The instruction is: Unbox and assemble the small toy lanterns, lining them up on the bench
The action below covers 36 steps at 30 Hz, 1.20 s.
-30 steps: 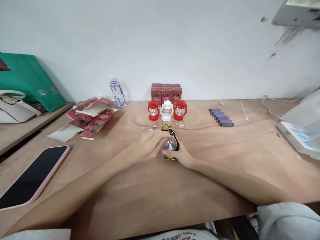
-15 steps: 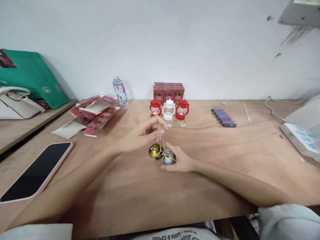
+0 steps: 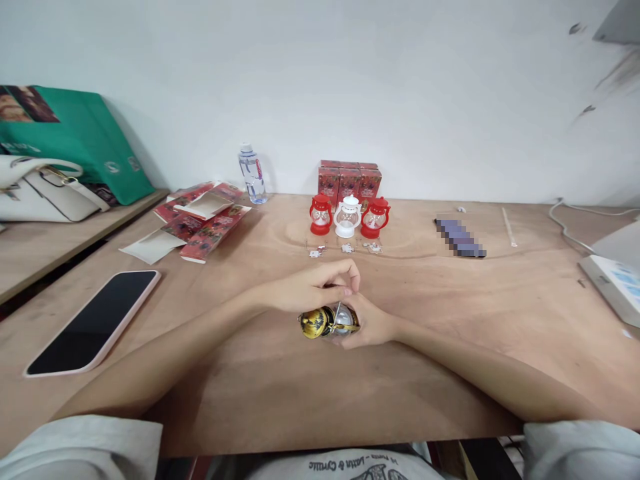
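Observation:
A small gold lantern (image 3: 326, 322) with a clear globe lies tipped on its side near the middle of the wooden table (image 3: 450, 320), gold cap pointing left. My right hand (image 3: 373, 321) cups its base from the right. My left hand (image 3: 316, 289) hovers just above it, fingertips pinched on the thin wire handle. Behind, two red lanterns (image 3: 321, 215) (image 3: 375, 217) flank a white lantern (image 3: 347, 217), with small metal charms (image 3: 346, 249) lying in front of them.
Three red boxes (image 3: 349, 179) stand by the wall, beside a water bottle (image 3: 251, 174). Flattened red cartons (image 3: 200, 223) lie at back left. A pink-cased phone (image 3: 95, 321) lies at left. A green bag (image 3: 75, 143) and white handbag (image 3: 47, 190) sit on the side table.
The gold lantern went from upright to lying on its side. My left hand lifted the wire handle, then came back down over the lantern. The camera view shifted left.

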{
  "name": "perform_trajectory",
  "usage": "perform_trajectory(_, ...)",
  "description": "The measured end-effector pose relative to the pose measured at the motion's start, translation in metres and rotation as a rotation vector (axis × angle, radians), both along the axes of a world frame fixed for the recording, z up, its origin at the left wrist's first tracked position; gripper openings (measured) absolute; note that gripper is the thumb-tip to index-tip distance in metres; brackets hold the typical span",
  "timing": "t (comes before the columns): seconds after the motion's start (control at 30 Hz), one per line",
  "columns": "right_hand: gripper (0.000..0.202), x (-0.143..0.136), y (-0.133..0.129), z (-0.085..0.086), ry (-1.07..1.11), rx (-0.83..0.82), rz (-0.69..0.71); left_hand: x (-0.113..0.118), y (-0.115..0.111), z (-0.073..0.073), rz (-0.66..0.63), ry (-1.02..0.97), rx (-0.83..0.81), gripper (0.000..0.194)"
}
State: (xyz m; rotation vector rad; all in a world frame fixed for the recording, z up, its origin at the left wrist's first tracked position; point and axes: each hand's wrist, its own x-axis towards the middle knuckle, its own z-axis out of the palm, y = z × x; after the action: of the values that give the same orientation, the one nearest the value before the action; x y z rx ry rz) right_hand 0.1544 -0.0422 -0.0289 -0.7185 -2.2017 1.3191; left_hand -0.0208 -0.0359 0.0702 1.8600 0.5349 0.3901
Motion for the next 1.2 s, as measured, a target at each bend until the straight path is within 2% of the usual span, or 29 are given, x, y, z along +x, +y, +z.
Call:
perform_trajectory(0.17, 0.045, 0.002, 0.001, -0.001, 0.018, -0.039, 0.01, -0.003, -0.004, 0.007, 0.036, -0.008, 0.079, 0.003)
perform_trajectory(0.43, 0.04, 0.0, 0.002, 0.005, 0.031, -0.007, -0.013, -0.004, -0.004, 0.02, 0.016, 0.184, 0.172, 0.007)
perform_trajectory(0.5, 0.039, 0.0, 0.003, 0.005, 0.055, -0.065, 0.017, -0.005, -0.006, 0.023, 0.023, 0.165, 0.185, 0.006)
perform_trajectory(0.67, 0.049, 0.004, 0.005, 0.002, 0.141, -0.324, 0.077, -0.006, -0.011, 0.025, 0.001, 0.082, 0.156, 0.005)
perform_trajectory(0.8, 0.052, 0.004, 0.006, 0.005, 0.206, -0.414, 0.095, -0.005, -0.007, 0.019, 0.155, -0.069, 0.183, 0.004)
perform_trajectory(0.93, 0.05, 0.003, 0.009, 0.011, 0.27, -0.467, 0.126, -0.002, -0.001, 0.016, 0.379, -0.212, -0.001, 0.004)
perform_trajectory(1.07, 0.042, 0.002, 0.01, 0.011, 0.306, -0.536, 0.119, 0.0, 0.01, 0.015, 0.635, -0.282, -0.328, 0.011)
perform_trajectory(1.13, 0.042, 0.002, 0.009, 0.011, 0.337, -0.589, 0.132, -0.001, 0.019, 0.009, 0.692, -0.268, -0.561, 0.015)
perform_trajectory(1.2, 0.044, 0.001, 0.009, 0.011, 0.381, -0.645, 0.159, 0.0, 0.027, -0.001, 0.666, -0.228, -0.786, 0.019)
